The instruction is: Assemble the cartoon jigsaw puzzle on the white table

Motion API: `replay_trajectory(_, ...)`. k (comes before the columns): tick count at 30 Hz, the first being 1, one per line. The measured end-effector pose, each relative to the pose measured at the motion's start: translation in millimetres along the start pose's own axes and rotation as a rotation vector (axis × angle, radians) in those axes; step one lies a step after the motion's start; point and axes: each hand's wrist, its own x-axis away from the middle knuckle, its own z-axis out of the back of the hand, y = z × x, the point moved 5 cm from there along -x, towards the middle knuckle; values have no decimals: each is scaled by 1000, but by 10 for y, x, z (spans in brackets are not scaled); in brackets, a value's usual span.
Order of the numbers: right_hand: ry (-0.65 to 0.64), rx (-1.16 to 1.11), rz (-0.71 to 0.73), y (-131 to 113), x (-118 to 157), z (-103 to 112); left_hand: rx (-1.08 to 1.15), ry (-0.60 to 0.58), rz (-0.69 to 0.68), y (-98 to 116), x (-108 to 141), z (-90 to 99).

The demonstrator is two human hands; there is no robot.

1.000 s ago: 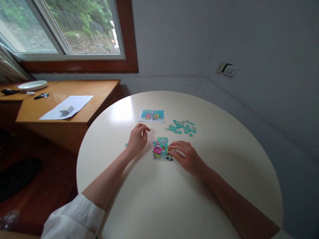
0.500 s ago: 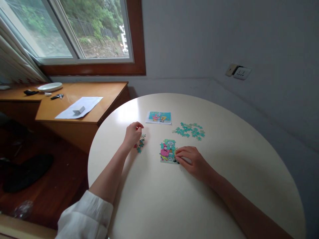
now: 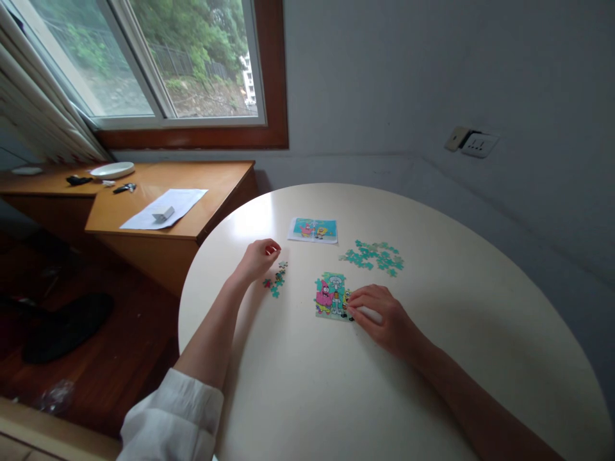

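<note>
A partly joined jigsaw puzzle (image 3: 330, 298) lies on the white round table (image 3: 293, 384), showing a pink starfish, a pale teal figure and part of a yellow one. At its right edge, my right hand (image 3: 382, 317) pinches a puzzle piece between thumb and fingers, mostly covered by the fingertips. My left hand (image 3: 259, 257) hovers over the table's left side, fingers curled and tips together; whatever they may hold is hidden. Just below and right of it sits a small heap of mixed-colour loose pieces (image 3: 275, 282).
Several teal loose pieces (image 3: 375, 256) spread behind my right hand. A picture card (image 3: 313, 230) with the cartoon scene lies at the back of the table. On the left, a wooden desk (image 3: 221, 186) carries a paper sheet (image 3: 185, 202), a small white box (image 3: 163, 214) and a white dish (image 3: 113, 170).
The whole view has shifted slightly, so everything appears a little farther right and lower. My left hand has its fingers slightly more extended; my right hand stays at the puzzle's right edge.
</note>
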Motion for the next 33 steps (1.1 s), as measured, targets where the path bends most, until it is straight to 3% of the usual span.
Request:
replay_trajectory(4,-63,-7,12,-25,-3,-25,-61,-31,-20,3,15,25)
replay_trajectory(11,-51,-12,10,-10,0,-27,-130,-255,25,-32,43,-93)
replay_trajectory(17,-18,-9,12,11,5,-3,-201,-257,-23,36,75,-110)
replay_trajectory(25,5,-29,-2,4,-10,27,-260,-353,58,-11,89,-152)
replay_trajectory(33,69,-13,-71,70,-17,73,-233,-325,17,16,89,-170)
